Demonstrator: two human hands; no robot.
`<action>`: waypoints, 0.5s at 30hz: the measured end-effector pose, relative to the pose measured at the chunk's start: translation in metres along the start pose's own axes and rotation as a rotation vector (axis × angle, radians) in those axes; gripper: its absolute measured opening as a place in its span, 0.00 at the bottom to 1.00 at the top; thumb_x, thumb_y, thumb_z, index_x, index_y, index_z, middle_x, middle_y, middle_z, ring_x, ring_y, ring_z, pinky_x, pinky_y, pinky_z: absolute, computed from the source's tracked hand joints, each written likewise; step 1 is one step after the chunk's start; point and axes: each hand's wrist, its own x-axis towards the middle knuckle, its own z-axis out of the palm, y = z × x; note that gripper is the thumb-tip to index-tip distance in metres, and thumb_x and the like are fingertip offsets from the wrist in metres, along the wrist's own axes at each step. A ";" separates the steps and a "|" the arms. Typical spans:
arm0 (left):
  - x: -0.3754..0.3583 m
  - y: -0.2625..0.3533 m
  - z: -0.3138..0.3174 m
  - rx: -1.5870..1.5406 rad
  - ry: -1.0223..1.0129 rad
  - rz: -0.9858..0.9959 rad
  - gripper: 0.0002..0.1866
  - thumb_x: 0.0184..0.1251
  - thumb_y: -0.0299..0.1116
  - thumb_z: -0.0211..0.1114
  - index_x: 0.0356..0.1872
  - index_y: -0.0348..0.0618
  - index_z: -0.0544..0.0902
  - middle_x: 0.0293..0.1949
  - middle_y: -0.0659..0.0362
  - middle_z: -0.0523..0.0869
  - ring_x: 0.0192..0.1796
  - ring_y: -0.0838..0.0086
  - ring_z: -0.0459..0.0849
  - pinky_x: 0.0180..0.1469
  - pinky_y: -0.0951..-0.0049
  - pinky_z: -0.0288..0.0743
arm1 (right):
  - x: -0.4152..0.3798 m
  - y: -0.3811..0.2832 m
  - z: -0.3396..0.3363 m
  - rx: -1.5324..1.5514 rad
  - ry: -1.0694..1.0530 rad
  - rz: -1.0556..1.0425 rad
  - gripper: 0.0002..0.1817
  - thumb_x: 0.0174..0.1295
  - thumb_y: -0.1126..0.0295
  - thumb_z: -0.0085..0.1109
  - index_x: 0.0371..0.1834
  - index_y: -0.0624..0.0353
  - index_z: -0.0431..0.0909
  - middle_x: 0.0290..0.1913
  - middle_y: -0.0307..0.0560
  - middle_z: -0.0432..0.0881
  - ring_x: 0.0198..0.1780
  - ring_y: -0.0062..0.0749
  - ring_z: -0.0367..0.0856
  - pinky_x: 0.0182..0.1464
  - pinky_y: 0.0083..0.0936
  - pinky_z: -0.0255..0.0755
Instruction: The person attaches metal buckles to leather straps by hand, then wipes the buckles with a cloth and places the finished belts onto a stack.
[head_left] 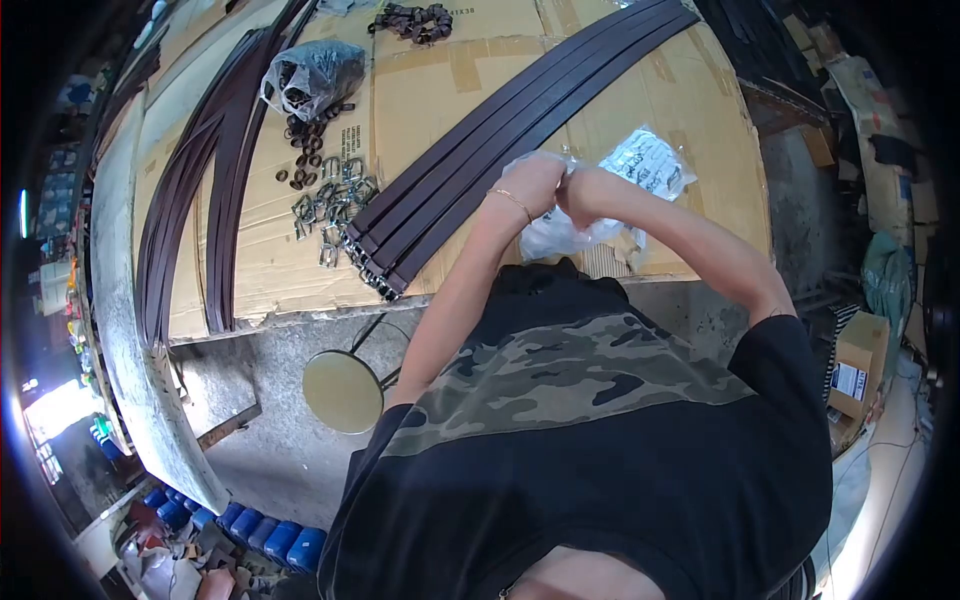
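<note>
My left hand (pixel 533 182), with a thin bracelet at the wrist, and my right hand (pixel 586 196) are close together over the near part of the table. Both are closed on a clear plastic bag (pixel 545 236), which hangs crumpled below them; its contents cannot be made out. Just beyond my right hand lies another clear bag (pixel 645 165) with silvery pieces inside. To the left of my hands, a row of dark brown belt straps (pixel 480 130) stretches diagonally, with metal buckles (pixel 368 268) at the near ends. Loose buckles (pixel 335 198) are heaped beside them.
Cardboard (pixel 420 75) covers the table. A plastic bag of dark loops (pixel 313 80) spills loops (pixel 303 150) toward the buckles. More straps (pixel 190 190) lie at left, and a pile of brown loops (pixel 415 22) sits at the back. A round stool (pixel 343 391) stands below the table edge.
</note>
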 end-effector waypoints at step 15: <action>-0.014 0.011 -0.011 -0.925 0.357 -0.011 0.13 0.70 0.34 0.54 0.45 0.35 0.79 0.39 0.58 0.83 0.43 0.77 0.79 0.47 0.76 0.73 | -0.102 0.055 -0.056 0.454 0.183 -0.023 0.26 0.50 0.52 0.63 0.38 0.68 0.81 0.30 0.56 0.83 0.33 0.41 0.82 0.37 0.32 0.72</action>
